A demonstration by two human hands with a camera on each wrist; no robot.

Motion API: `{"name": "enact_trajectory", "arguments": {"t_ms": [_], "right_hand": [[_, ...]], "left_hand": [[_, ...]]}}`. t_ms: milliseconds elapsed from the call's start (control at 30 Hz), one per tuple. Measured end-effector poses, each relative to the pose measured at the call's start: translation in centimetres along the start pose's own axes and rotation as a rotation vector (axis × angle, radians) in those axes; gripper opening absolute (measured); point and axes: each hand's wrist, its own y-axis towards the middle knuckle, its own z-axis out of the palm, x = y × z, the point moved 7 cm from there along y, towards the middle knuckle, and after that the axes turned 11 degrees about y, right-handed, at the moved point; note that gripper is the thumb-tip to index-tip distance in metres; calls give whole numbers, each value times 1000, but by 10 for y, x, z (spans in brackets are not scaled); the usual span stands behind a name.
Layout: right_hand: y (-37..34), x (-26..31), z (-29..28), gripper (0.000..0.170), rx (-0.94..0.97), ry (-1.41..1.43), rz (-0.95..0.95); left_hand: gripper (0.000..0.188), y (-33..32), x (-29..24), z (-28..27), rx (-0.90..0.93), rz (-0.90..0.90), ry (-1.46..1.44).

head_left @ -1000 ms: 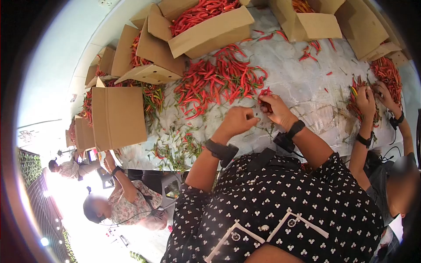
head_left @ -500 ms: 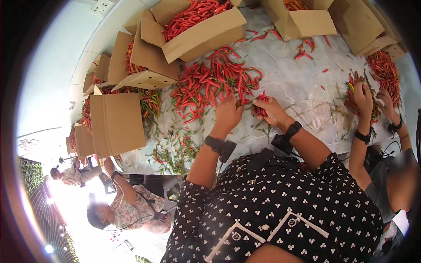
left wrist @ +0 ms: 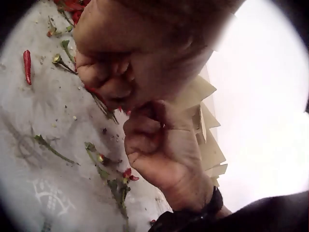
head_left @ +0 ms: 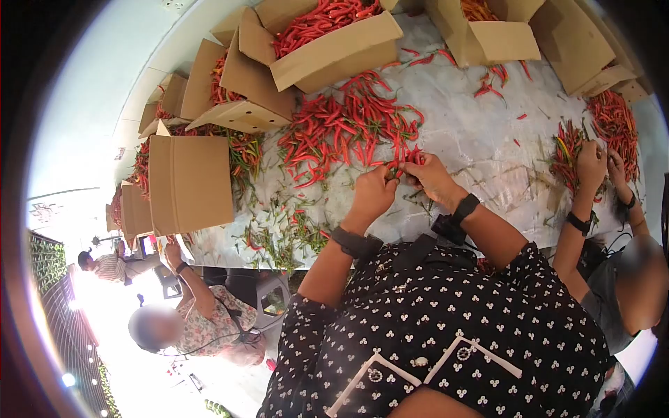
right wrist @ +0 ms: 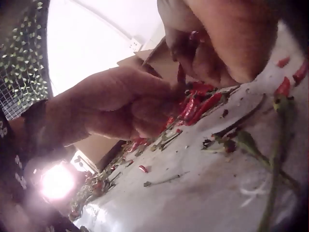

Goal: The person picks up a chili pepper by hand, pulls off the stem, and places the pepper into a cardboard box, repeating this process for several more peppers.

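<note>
My two hands meet just in front of a pile of red chilies (head_left: 345, 125) with green stems. Curled fingers of my right hand (head_left: 433, 180) grip a few red chilies (head_left: 417, 155), whose ends poke out past the thumb. Beside it, my left hand (head_left: 374, 194) pinches a chili (head_left: 392, 169) at its green stem end, fingertips right at the right hand's. In the left wrist view the backs of the fingers hide most of what is held. The right wrist view has the left hand (right wrist: 120, 106) close to the right hand (right wrist: 227, 41).
Cardboard boxes of chilies, one large box (head_left: 334, 63) among them, line the table's far and left sides. Plucked green stems (head_left: 282, 237) litter the white sheet (head_left: 481, 132) at front left. Another person's hands (head_left: 591, 164) work at chilies on the right; one more person sits at left.
My left hand reached forward to the pile's near edge, then came back beside the right hand with a chili. My right hand stayed nearly in place, keeping its red chilies.
</note>
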Motion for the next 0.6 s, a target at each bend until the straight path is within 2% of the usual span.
{"name": "enact_trajectory", "arguments": {"t_ms": [67, 100, 167, 200, 267, 300, 367, 500, 567, 600], "right_hand": [[-2, 7, 4, 8, -41, -67, -175], [-4, 7, 7, 8, -42, -65, -177], [-7, 13, 14, 8, 12, -149, -275], [-6, 12, 12, 8, 11, -148, -276], [-2, 1, -1, 11, -60, 200, -117], [-1, 3, -7, 11, -57, 199, -117], [4, 1, -15, 13, 17, 381, -20], [-2, 9, -8, 14, 41, 249, 27], [-8, 8, -4, 16, -24, 207, 77], [-8, 7, -4, 16, -23, 207, 78]], "left_hand": [[19, 1, 8, 3, -4, -58, -95], [19, 3, 11, 4, -3, -56, -93], [18, 7, 30, 13, 79, -196, -198], [18, 7, 32, 12, 80, -194, -197], [16, 6, 36, 17, 121, -245, -483], [16, 6, 36, 12, 119, -246, -482], [15, 5, 31, 3, 128, -181, -458], [16, -1, 13, -5, 170, -61, -406], [18, -4, 9, 4, 294, 3, -461], [18, -5, 10, 5, 293, 2, -461]]}}
